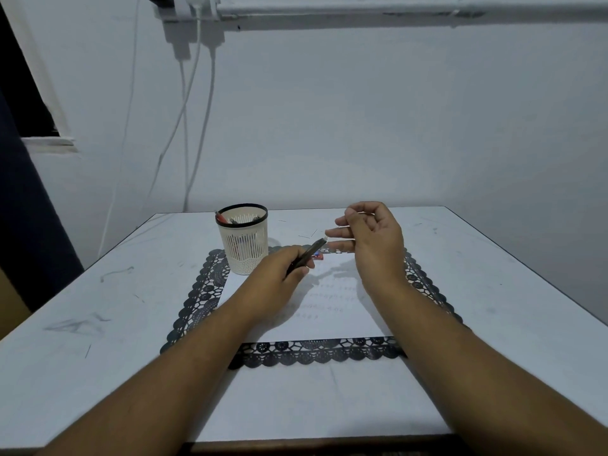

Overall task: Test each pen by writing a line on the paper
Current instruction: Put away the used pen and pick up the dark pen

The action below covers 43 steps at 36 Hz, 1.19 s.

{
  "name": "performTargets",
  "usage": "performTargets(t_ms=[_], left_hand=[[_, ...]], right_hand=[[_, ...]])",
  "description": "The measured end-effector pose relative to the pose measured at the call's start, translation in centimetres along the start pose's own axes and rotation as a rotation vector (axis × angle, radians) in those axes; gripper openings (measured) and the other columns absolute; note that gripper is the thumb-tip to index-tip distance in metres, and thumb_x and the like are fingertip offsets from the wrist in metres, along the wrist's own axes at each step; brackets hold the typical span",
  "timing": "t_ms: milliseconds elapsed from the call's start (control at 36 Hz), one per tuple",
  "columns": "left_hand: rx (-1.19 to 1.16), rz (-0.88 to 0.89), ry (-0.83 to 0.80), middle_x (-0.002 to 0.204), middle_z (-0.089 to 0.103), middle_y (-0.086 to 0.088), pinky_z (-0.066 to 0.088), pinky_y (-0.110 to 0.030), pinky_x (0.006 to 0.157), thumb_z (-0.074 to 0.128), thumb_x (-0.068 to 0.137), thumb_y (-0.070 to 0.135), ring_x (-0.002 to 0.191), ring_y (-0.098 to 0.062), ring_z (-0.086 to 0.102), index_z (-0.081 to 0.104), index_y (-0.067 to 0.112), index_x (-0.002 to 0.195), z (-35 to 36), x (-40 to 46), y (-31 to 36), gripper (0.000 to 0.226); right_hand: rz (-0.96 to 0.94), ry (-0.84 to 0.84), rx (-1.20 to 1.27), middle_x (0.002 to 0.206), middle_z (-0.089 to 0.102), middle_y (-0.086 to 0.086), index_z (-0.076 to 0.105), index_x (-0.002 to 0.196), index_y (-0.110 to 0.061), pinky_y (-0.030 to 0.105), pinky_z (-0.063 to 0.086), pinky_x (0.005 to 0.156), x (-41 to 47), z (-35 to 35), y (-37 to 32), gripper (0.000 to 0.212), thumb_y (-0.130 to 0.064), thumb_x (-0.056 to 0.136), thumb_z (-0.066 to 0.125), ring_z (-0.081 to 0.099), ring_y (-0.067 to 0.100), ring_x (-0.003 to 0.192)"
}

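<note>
My left hand [279,274] grips a dark pen [307,255] above the white paper [332,325]. The pen's pale tip points up and to the right, toward my right hand [371,238]. That hand hovers over the far edge of the paper with its fingers loosely spread, just off the pen's tip, and nothing shows plainly in it. Several faint written lines cross the middle of the paper. A white mesh pen cup [245,248] with a black rim stands at the paper's far left corner and holds several pens, one of them red.
The paper lies on a black lace placemat [197,304] on a white table [98,324] with scuff marks. A small red and blue object [317,257] lies on the paper just behind the pen. White cables [204,126] hang down the wall behind.
</note>
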<state>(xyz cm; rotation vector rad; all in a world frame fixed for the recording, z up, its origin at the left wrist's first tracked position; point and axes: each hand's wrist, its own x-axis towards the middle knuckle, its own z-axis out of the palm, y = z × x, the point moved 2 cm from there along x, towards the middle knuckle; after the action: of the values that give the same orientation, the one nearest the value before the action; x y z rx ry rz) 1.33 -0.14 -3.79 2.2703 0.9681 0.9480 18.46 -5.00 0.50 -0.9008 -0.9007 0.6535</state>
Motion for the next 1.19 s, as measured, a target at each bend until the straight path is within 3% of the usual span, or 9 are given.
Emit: performTargets(t_ms=[222,472,611,750,972,1083,1194], left_hand=[[-0.032,0.031,0.005,0.09,0.061,0.019,0.036,-0.009,0.067,0.058,0.104,0.018,0.084,0.007,0.055,0.058,0.044,0.094,-0.05,-0.17,0.51,0.029],[-0.032,0.012,0.004,0.087,0.06,0.017,0.035,-0.009,0.063,0.058,0.104,0.021,0.078,0.009,0.053,0.063,0.033,0.1,-0.06,-0.11,0.26,0.014],[-0.027,0.012,0.006,0.085,0.059,0.017,0.033,-0.013,0.062,0.058,0.104,0.021,0.076,0.007,0.052,0.062,0.035,0.098,-0.08,-0.08,0.09,0.016],[-0.05,0.007,0.008,0.087,0.06,0.016,0.035,-0.011,0.064,0.058,0.104,0.02,0.078,0.008,0.053,0.062,0.036,0.098,-0.05,-0.13,0.18,0.017],[-0.039,0.001,0.001,0.089,0.06,0.013,0.036,-0.017,0.065,0.058,0.104,0.022,0.078,0.004,0.053,0.061,0.038,0.097,-0.12,-0.1,0.09,0.017],[-0.053,-0.003,0.0,0.089,0.061,0.016,0.035,-0.013,0.065,0.058,0.104,0.021,0.079,0.007,0.054,0.061,0.038,0.097,-0.11,-0.1,0.16,0.019],[-0.048,-0.004,-0.002,0.088,0.06,0.015,0.035,-0.014,0.065,0.058,0.104,0.022,0.079,0.006,0.054,0.062,0.037,0.098,-0.11,-0.18,0.14,0.016]], right_hand=[[-0.009,0.001,0.016,0.087,0.069,0.014,0.06,0.104,-0.007,0.034,0.06,0.055,0.07,0.11,0.13,0.001,-0.007,0.104,0.059,0.077,0.031,0.074],[-0.031,-0.025,-0.02,0.085,0.07,0.016,0.06,0.11,-0.003,0.04,0.064,0.06,-0.24,0.11,0.37,0.008,-0.009,0.104,0.06,0.077,0.033,0.078],[-0.035,-0.031,-0.04,0.083,0.074,0.015,0.06,0.111,-0.005,0.035,0.062,0.055,-0.35,0.1,0.38,0.01,-0.012,0.105,0.061,0.077,0.03,0.075],[-0.066,-0.08,-0.111,0.083,0.077,0.012,0.058,0.109,-0.018,0.033,0.06,0.055,-0.25,0.0,0.69,0.009,-0.015,0.103,0.065,0.077,0.028,0.075],[-0.09,-0.099,-0.158,0.084,0.077,0.012,0.056,0.116,-0.015,0.032,0.06,0.056,-0.36,-0.01,0.7,0.017,-0.013,0.102,0.066,0.077,0.025,0.075],[-0.111,-0.106,-0.205,0.083,0.078,0.008,0.055,0.115,-0.02,0.035,0.062,0.061,-0.27,-0.14,0.85,0.016,-0.017,0.103,0.065,0.077,0.026,0.075],[-0.12,-0.111,-0.21,0.083,0.078,0.008,0.055,0.115,-0.022,0.031,0.059,0.059,-0.33,-0.17,0.86,0.016,-0.018,0.103,0.065,0.076,0.026,0.074]])
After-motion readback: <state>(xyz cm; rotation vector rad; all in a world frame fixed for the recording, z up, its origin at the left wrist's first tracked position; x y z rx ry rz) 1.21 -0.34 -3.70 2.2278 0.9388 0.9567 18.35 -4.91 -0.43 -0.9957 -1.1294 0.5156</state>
